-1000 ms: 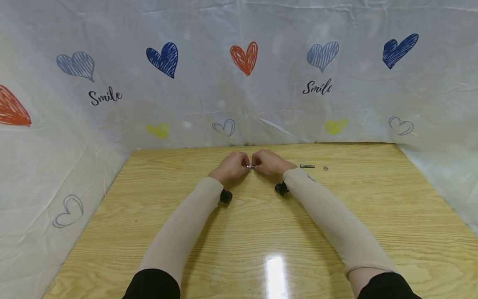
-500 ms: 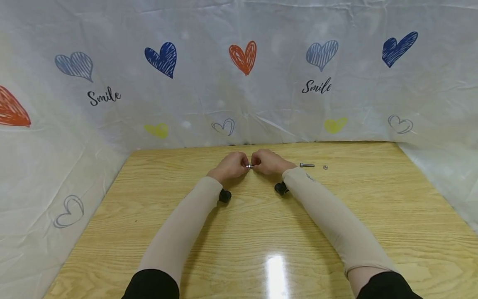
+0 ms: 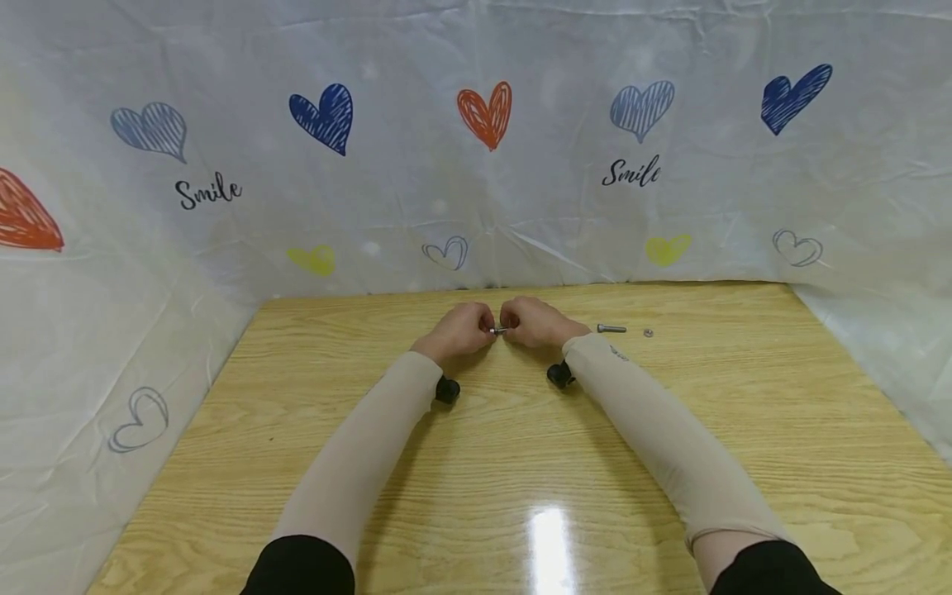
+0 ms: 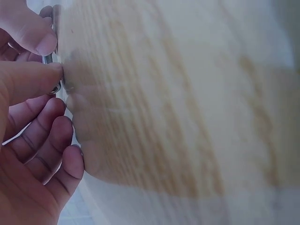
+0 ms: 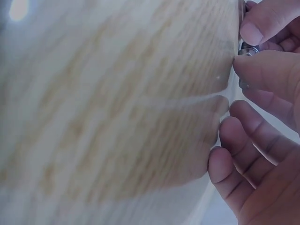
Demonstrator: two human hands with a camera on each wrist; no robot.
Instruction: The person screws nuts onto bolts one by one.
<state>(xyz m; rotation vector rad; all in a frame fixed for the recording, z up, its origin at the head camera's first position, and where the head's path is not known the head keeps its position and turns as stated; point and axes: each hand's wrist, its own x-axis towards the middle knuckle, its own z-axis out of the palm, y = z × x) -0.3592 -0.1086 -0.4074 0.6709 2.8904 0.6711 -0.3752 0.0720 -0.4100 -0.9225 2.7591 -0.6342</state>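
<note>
Left hand (image 3: pixel 455 332) and right hand (image 3: pixel 537 322) meet over one bolt (image 3: pixel 497 330)

Here's the action, up near the far edge of the table (image 3: pixel 483 463): the bolt lies level between the two hands, a sliver of metal bridging their fingertips. The left has one end pinched between thumb and finger; the right pinches from the other side, thumb facing thumb. In the left wrist view, threads gleam between the thumbs; in the right, a metal ring (image 5: pixel 248 50) shows there, partly covered. Is the right gripping the ring or the shaft? Can't tell. On both hands the lower fingers curl loosely, side by side, right down by the wood; whether they touch it, hard to say.

Over to the right, just past the right wrist, a second bolt (image 3: pixel 612 329) lies flat, head to the left, and beyond it sits a small nut (image 3: pixel 649 333), the pair apart. Behind it all hangs a white sheet (image 3: pixel 550 198) printed with hearts.
</note>
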